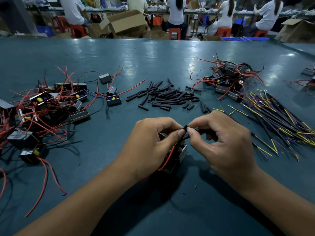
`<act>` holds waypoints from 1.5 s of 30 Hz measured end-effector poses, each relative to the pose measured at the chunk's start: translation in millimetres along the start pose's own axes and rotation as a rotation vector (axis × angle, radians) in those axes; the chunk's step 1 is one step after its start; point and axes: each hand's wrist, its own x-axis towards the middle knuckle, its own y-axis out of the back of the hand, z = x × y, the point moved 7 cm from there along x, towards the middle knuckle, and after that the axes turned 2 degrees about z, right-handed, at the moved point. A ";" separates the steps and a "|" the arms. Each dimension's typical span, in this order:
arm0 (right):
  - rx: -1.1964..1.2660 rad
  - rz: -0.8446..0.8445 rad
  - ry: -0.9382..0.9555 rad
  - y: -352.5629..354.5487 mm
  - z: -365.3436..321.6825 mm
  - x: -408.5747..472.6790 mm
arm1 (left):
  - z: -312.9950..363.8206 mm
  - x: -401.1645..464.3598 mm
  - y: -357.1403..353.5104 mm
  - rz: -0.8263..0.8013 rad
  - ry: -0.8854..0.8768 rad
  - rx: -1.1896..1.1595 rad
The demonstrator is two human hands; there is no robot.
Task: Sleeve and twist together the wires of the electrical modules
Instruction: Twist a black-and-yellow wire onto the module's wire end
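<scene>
1. Left hand (pixel 153 142): fingers curled, thumb and forefinger pinching the lower part of a black sleeve (pixel 185 132) just above the tabletop (pixel 153 57); an electrical module (pixel 179 155) with a red wire (pixel 167 158) sits under this hand.
2. Right hand (pixel 221 138): thumb and forefinger pinching the same sleeve near its upper end, where a dark lead runs off to the right behind the fingers.
3. Orientation: the sleeve's long axis runs diagonally, its open end pointing up and away from the person, its other end down toward the module.
4. Location: the sleeve is held between both hands, in front of the loose sleeve pile (pixel 167 97); modules (pixel 51 106) lie to the left, another heap of modules (pixel 230 79) to the far right, and cut leads (pixel 276 120) to the right.
5. Likely risks: the sleeve may slip off if the pinch loosens; wire strands may splay or snag at the sleeve mouth if fed off-axis; the module's weight may tug the wire free.
</scene>
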 end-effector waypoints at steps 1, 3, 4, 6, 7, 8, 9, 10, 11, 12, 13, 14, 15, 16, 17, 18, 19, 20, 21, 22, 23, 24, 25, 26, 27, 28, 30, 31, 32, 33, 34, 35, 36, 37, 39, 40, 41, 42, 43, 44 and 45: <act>-0.002 -0.004 0.005 -0.3 -0.1 0.0 | -0.3 -0.1 0.1 -0.002 0.001 -0.002; -0.012 -0.023 0.025 -1.1 -0.3 0.9 | 0.0 -0.4 1.4 0.000 -0.008 0.008; -0.023 -0.041 0.043 -1.5 -0.7 1.5 | 0.4 -0.3 2.3 0.003 -0.014 0.024; -0.045 -0.096 0.080 -2.4 -0.9 3.3 | 0.8 0.3 3.8 0.002 -0.019 0.056; -0.046 -0.130 0.087 -2.7 0.3 4.6 | 0.8 1.0 4.1 -0.003 -0.018 0.065; -0.036 -0.161 0.084 -2.7 2.2 6.1 | 0.8 1.5 4.3 -0.008 -0.016 0.066; -0.022 -0.185 0.077 -2.3 4.3 7.7 | 1.1 2.0 4.7 -0.015 -0.017 0.063; -0.009 -0.203 0.072 -1.8 6.2 9.0 | 1.9 2.4 4.7 -0.022 -0.025 0.067; -0.002 -0.220 0.076 -1.7 7.4 9.8 | 2.9 2.7 5.0 -0.025 -0.039 0.085; -0.004 -0.239 0.092 -2.2 7.7 10.0 | 4.2 2.7 5.4 -0.022 -0.055 0.117; -0.010 -0.260 0.116 -3.1 7.3 9.8 | 5.1 2.6 6.2 -0.015 -0.072 0.155; -0.015 -0.280 0.142 -3.9 6.6 9.5 | 6.1 2.3 6.6 -0.008 -0.091 0.189; -0.019 -0.298 0.168 -4.4 5.8 9.3 | 7.1 1.7 6.4 -0.006 -0.113 0.218; -0.025 -0.312 0.195 -4.7 4.9 9.3 | 8.5 1.2 5.4 -0.009 -0.135 0.241; -0.035 -0.327 0.220 -5.2 4.1 9.5 | 10.1 0.8 4.0 -0.017 -0.161 0.262; -0.047 -0.341 0.242 -5.9 3.3 9.6 | 11.4 0.5 2.7 -0.022 -0.193 0.290; -0.054 -0.352 0.256 -7.0 2.6 9.7 | 13.0 0.2 2.3 -0.019 -0.231 0.330; -0.051 -0.358 0.253 -8.1 2.8 9.7 | 14.6 0.1 2.3 -0.007 -0.264 0.380; -0.035 -0.360 0.226 -8.9 4.2 9.7 | 15.1 0.0 3.0 0.009 -0.286 0.420; -0.008 -0.358 0.180 -8.8 6.8 9.8 | 15.1 0.6 4.4 0.025 -0.296 0.433; 0.030 -0.356 0.126 -7.8 10.2 10.1 | 14.1 1.3 5.7 0.033 -0.294 0.420; 0.080 -0.358 0.074 -6.8 13.8 10.1 | 12.2 1.7 6.5 0.032 -0.282 0.394; 0.130 -0.367 0.033 -6.1 16.7 9.9 | 10.2 1.9 7.2 0.023 -0.265 0.373; 0.163 -0.382 0.009 -5.6 19.1 9.8 | 8.5 2.3 7.2 0.015 -0.249 0.361; 0.177 -0.401 0.002 -5.5 20.4 9.6 | 7.3 2.5 7.0 0.009 -0.240 0.355; 0.178 -0.420 0.006 -6.0 20.8 9.5 | 6.7 2.6 6.8 0.008 -0.238 0.349; 0.163 -0.444 0.031 -7.9 19.6 9.3 | 7.3 3.0 7.7 0.020 -0.241 0.337; 0.157 -0.446 0.041 -8.5 18.7 9.2 | 7.8 3.2 8.8 0.029 -0.241 0.331; 0.155 -0.443 0.044 -8.7 18.3 9.3 | 8.2 3.6 10.1 0.037 -0.241 0.328; 0.159 -0.440 0.041 -8.6 18.4 9.6 | 8.5 3.7 10.8 0.042 -0.239 0.329; 0.164 -0.437 0.036 -8.8 18.6 9.9 | 8.7 3.8 10.6 0.040 -0.237 0.329; 0.164 -0.435 0.034 -8.8 18.5 10.0 | 9.0 3.7 9.6 0.034 -0.235 0.327; 0.161 -0.432 0.036 -9.3 18.0 9.9 | 9.1 3.5 8.5 0.027 -0.233 0.325; 0.153 -0.428 0.040 -9.9 17.5 9.8 | 8.7 3.5 8.1 0.021 -0.230 0.322; 0.129 -0.416 0.025 -11.2 17.8 9.6 | 7.5 3.9 8.4 0.010 -0.216 0.308; 0.108 -0.409 0.000 -11.4 19.9 9.7 | 6.7 4.3 8.9 0.006 -0.206 0.295; 0.083 -0.405 -0.036 -11.3 23.1 9.8 | 5.7 4.5 9.4 0.002 -0.191 0.278; 0.061 -0.408 -0.074 -11.1 27.1 10.2 | 4.4 4.7 9.6 -0.004 -0.172 0.261; 0.048 -0.423 -0.105 -10.9 30.9 10.0 | 3.2 4.5 9.4 -0.011 -0.155 0.251; 0.044 -0.446 -0.117 -10.7 33.4 9.8 | 1.9 4.7 9.1 -0.016 -0.140 0.247; 0.043 -0.474 -0.106 -10.6 33.9 9.4 | 0.6 4.8 9.0 -0.016 -0.128 0.249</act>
